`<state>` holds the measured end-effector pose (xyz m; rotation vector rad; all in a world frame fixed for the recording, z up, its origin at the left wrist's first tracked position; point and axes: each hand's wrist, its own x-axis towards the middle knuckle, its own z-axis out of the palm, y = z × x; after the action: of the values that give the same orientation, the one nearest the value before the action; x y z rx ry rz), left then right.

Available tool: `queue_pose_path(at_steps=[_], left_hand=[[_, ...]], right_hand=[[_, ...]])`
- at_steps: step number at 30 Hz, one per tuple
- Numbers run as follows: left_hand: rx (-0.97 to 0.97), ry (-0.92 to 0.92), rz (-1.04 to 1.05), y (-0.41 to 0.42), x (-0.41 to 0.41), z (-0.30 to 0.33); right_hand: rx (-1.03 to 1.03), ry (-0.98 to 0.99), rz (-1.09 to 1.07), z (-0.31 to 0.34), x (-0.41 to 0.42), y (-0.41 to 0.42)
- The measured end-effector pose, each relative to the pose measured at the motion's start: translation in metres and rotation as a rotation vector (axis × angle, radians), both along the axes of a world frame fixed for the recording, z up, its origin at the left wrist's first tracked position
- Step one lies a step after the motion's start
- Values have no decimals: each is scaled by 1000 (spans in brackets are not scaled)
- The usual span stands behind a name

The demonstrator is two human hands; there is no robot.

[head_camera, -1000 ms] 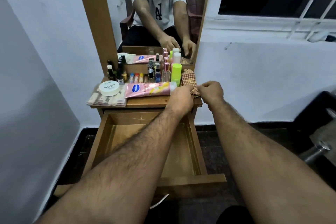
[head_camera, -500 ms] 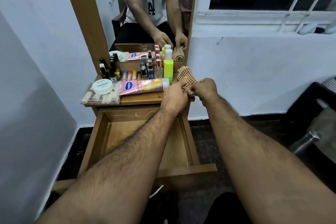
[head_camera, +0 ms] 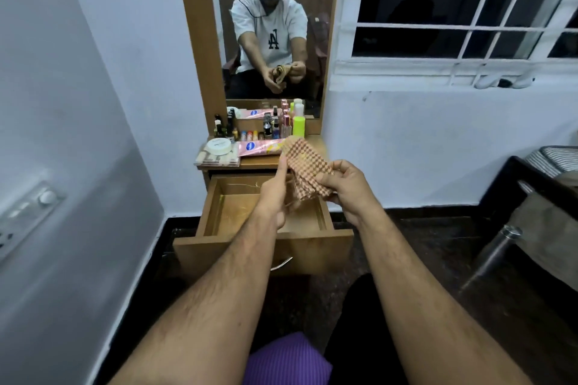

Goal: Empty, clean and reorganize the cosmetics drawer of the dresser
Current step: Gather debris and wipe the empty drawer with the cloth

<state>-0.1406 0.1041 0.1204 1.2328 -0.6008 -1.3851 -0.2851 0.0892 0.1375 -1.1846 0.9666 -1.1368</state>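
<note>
Both hands hold a checked cloth (head_camera: 305, 162) in the air above the open drawer (head_camera: 266, 212) of the dresser. The left hand (head_camera: 275, 194) is curled round the cloth's left side, its forefinger pointing up along the edge; the right hand (head_camera: 347, 187) pinches the cloth's right side between thumb and bent fingers. The cloth is folded in layers and hangs tilted, its upper part in front of the desk (head_camera: 259, 162) top and its lower part over the drawer's right half.

The drawer stands pulled out, and its bare wooden bottom shows no cosmetics in the part that can be seen. On the desk top lies a pink tube (head_camera: 259, 147) on its side, with a white round jar (head_camera: 220, 146) just left of it, resting on a clear flat pack (head_camera: 215, 159). Behind them a row of small bottles (head_camera: 250, 131) stands against the mirror (head_camera: 275, 25), and a lime-green bottle (head_camera: 298, 126) stands upright at the right end of the row. The mirror shows the person seated, both hands on the cloth
</note>
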Motion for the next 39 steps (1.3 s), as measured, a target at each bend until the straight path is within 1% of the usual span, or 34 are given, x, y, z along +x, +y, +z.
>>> queue_pose_path(at_steps=[2,4,5,7,9,10,12,14,17,22,25,27,30,35,37,39], left_hand=[[-45,101,6,25,11,5],[-83,108,19,40,20,11],[-100,82,41,47,26,14],[-115,19,79,60,34,24],[-126,-99,92,70,41,33],[-138,-156,93,74,43,37],[-160,-243,95,79,45,42],[-183,-297,92,81,45,45],[-218,-336,80,81,44,43],[-254,-220,36,86,45,36],[-252,-189,10,89,48,27],[-268,-198,14,90,47,23],[-295,-278,38,90,41,20],[-317,-350,81,85,36,12],[-307,-334,92,85,35,12],[-305,-316,87,85,34,12]], right_hand=[[-21,-16,27,-5,4,28],[-25,4,31,-8,10,48],[-36,41,16,-10,13,55],[-96,221,-29,-9,20,67],[-223,514,-143,-3,25,74],[-300,625,-193,1,27,79],[-414,701,-209,7,34,86],[-432,694,-171,11,40,87],[-385,633,-115,7,49,86],[-320,472,-128,-6,56,88],[-299,403,-190,-12,56,84],[-309,409,-245,-12,55,85],[-294,451,-328,-14,55,84],[-211,353,-433,-12,49,74],[-238,373,-373,-10,47,70],[-269,431,-260,-12,50,69]])
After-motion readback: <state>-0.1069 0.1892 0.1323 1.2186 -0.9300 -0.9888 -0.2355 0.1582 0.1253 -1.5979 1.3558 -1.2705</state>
